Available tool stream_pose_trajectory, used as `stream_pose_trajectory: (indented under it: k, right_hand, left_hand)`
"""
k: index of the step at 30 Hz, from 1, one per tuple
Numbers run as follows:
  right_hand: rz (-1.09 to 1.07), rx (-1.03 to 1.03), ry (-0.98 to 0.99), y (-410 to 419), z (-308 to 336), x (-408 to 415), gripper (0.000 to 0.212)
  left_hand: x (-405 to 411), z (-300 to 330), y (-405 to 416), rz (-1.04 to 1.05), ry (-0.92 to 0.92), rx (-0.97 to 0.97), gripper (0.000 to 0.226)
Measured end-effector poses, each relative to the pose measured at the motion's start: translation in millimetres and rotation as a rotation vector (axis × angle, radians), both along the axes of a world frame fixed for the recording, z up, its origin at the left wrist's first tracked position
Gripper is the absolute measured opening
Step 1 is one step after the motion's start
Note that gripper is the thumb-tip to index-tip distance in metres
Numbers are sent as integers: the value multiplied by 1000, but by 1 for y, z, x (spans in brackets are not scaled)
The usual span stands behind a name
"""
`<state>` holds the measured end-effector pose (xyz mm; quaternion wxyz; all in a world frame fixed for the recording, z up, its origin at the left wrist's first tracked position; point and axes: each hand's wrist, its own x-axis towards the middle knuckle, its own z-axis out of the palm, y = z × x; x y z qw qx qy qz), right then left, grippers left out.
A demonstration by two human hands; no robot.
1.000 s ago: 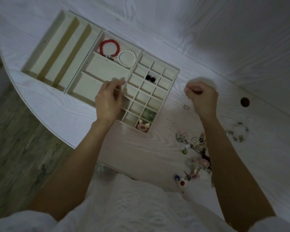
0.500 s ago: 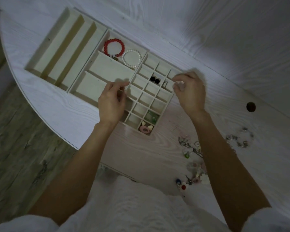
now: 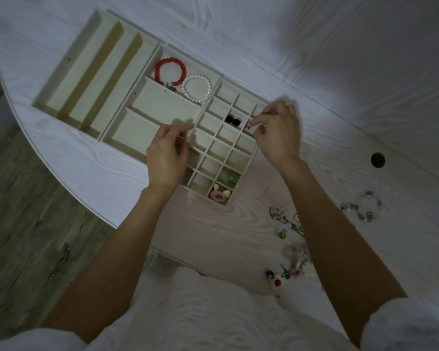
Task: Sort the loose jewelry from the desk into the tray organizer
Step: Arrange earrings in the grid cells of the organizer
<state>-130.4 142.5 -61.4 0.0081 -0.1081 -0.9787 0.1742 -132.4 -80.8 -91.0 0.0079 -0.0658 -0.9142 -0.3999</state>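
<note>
The cream wooden tray organizer (image 3: 91, 79) lies on the white desk. A red bead bracelet (image 3: 170, 71) and a pearl bracelet (image 3: 197, 88) share one middle compartment. In the small grid are black earrings (image 3: 233, 120), green pieces (image 3: 228, 177) and pink pieces (image 3: 219, 195). My left hand (image 3: 166, 154) rests on the tray, thumb and forefinger pinching a divider wall. My right hand (image 3: 279, 133) pinches a small silver earring (image 3: 249, 125) over the cell right of the black earrings. Loose jewelry (image 3: 288, 224) lies on the desk, partly hidden by my right forearm.
A clear bead bracelet (image 3: 363, 209) lies at the right. More small pieces (image 3: 278, 277) sit near the desk's front edge. A round cable hole (image 3: 378, 160) is in the desk. The curved desk edge runs along the left, with wooden floor (image 3: 23, 236) beyond it.
My right hand moved left from the desk to the small grid, carrying the silver earring down to a cell. My left hand stayed on the tray.
</note>
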Motion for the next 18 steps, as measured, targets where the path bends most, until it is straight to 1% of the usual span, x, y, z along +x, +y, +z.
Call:
stream_pose_trajectory:
  k: [2,4,6,9,13,18]
  right_hand:
    - [-9,30,-20,2,-1,2,16]
    - [-21,48,-39,2,-1,5,18]
    - [-46,40,-9,2,1,5,22]
    - [-52,26,55,-1,6,1,18]
    - [-14,37,-28,-3,4,-5,16]
    - [-52,73,-85,1,0,-1,16]
  left_hand:
    - [0,0,-1,-4,2,5,29]
    - [0,-1,-1,-4,3,4,28]
    - [0,-1,-1,-6,2,1,28]
    - [0,-1,-1,-12,10,-2,28]
    - [-1,0,-1,-17,-1,-11,29]
    - [-1,0,-1,-9,2,-13,30]
